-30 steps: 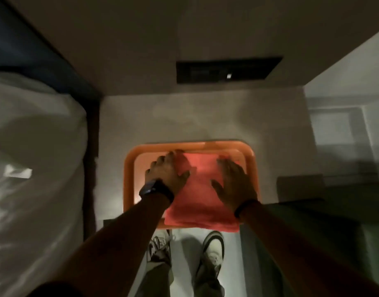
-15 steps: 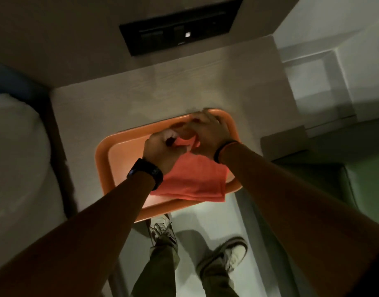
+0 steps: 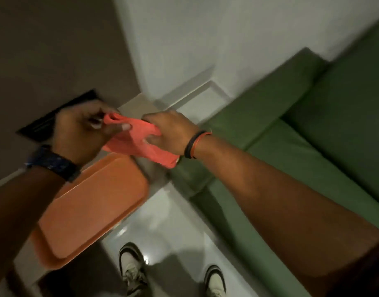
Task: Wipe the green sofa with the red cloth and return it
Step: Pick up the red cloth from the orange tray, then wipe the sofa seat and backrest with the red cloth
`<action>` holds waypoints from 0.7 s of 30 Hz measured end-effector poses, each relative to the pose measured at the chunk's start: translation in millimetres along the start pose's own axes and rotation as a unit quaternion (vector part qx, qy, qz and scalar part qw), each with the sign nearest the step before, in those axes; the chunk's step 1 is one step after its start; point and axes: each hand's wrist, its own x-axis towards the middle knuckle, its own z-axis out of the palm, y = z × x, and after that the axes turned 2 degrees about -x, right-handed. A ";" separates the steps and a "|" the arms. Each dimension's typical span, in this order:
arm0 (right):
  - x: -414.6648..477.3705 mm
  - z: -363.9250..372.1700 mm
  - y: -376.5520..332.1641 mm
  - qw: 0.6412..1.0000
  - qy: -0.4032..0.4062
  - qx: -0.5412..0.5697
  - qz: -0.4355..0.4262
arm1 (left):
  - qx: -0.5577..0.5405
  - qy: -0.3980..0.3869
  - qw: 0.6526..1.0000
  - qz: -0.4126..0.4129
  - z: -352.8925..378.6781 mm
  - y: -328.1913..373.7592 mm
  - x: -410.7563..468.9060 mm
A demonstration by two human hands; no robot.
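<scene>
We count 2 hands, 1 red cloth, 1 orange tray and 1 green sofa. Our left hand pinches the cloth's left end, its grip clamped on the fabric; our right hand has its grip closed on the right end. The cloth hangs stretched between them in the air, above the tray's far corner and just beside the sofa arm. The tray lies bare on a pale worktop. We see 1 dark watch and 1 wristband. 2 shoes stand on a glossy pale floor. White walls meet behind the sofa.
</scene>
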 end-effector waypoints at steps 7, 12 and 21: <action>-220.9 -174.4 91.4 0.967 0.220 0.004 0.125 | -0.061 -0.102 0.958 0.260 152.1 238.8 31.1; -392.6 -200.2 157.6 0.917 0.256 -0.168 0.254 | -0.049 -0.182 0.903 0.387 301.6 323.9 -9.2; -518.9 -3.8 202.3 0.912 -0.062 -0.125 0.386 | 0.151 -0.420 0.829 0.338 450.8 183.8 -125.1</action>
